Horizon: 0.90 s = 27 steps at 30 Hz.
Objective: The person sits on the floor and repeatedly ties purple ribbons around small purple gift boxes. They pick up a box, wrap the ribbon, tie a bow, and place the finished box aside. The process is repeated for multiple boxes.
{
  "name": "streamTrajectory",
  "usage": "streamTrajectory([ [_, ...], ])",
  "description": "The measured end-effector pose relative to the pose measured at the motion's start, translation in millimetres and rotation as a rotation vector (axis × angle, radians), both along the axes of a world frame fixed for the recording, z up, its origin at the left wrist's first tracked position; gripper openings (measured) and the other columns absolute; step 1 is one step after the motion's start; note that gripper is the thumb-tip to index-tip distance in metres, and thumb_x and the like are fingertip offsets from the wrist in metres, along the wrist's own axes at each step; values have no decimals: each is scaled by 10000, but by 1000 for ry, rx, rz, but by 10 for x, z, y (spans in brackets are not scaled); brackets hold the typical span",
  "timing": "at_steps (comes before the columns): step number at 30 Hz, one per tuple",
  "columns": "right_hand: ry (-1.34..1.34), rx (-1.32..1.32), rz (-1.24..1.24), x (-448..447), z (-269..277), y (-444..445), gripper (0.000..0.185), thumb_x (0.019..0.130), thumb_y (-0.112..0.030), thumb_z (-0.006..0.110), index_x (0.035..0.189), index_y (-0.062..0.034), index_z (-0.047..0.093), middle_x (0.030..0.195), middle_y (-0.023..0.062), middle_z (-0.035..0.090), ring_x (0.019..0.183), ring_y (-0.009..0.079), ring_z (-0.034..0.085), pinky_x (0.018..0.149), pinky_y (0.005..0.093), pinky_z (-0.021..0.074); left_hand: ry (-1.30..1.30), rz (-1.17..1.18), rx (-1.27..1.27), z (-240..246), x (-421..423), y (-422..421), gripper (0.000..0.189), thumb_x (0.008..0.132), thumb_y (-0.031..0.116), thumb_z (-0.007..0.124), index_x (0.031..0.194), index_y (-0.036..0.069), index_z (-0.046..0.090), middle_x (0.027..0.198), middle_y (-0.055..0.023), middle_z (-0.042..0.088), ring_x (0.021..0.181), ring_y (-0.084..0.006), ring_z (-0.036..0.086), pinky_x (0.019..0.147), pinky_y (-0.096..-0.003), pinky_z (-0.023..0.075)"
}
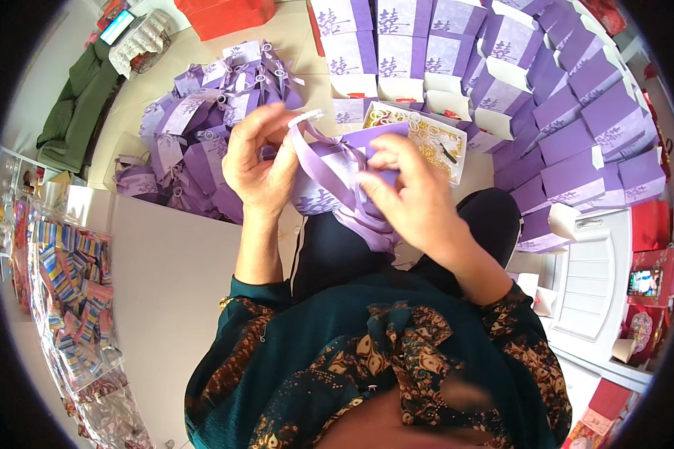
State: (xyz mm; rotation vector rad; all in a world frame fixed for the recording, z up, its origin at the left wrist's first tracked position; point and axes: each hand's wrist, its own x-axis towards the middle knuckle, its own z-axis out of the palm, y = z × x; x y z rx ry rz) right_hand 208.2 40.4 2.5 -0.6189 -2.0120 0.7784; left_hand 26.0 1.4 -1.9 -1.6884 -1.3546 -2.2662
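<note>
My left hand (264, 163) pinches a white beaded ring (306, 118) between thumb and fingers, above a purple paper gift box (320, 193). A lilac satin ribbon (323, 174) runs from the ring in a loop across the box front. My right hand (415, 191), slightly blurred, has thumb and forefinger together on the ribbon by the box's top right. Its other fingers lie partly in front of the box. The box rests at my lap, with a printed dark purple character on its pale face. Loose ribbon hangs beneath it over my dark trousers (342, 247).
Beyond the box, a shallow white box (455, 163) holds white rings and gold trinkets. Tied purple boxes (202, 112) are heaped at left; rows of open-topped ones (567, 134) stand at right. A white tabletop (168, 314) and bagged striped packets (73, 292) lie left.
</note>
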Motion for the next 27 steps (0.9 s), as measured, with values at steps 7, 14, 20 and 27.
streamTrajectory([
  [7,71,-167,76,-141,-253,-4,313,790,7,583,1055,-20,418,796,84,580,742,144,620,588,235,482,242,-101,90,-12,-67,33,176,734,-61,649,841,-9,519,892,-157,608,788,-172,591,678,-258,493],
  [14,416,-581,345,-51,46,-54,222,857,22,472,1072,-10,429,751,13,475,628,63,531,474,161,423,204,-23,105,-21,-24,20,206,734,-63,639,746,34,457,794,-114,624,685,-142,602,573,-225,468],
  [20,160,-6,179,-242,306,97,265,820,-9,530,1085,-4,530,708,27,502,551,85,469,496,215,396,443,116,77,105,17,-29,182,680,-36,687,741,22,525,735,-78,605,600,-119,552,498,-219,425],
  [27,-73,118,215,-284,449,136,214,757,-101,575,962,-49,611,740,136,573,666,262,574,601,345,458,558,197,59,181,-3,-71,185,649,35,721,736,27,558,726,-69,577,595,-156,542,492,-229,417],
])
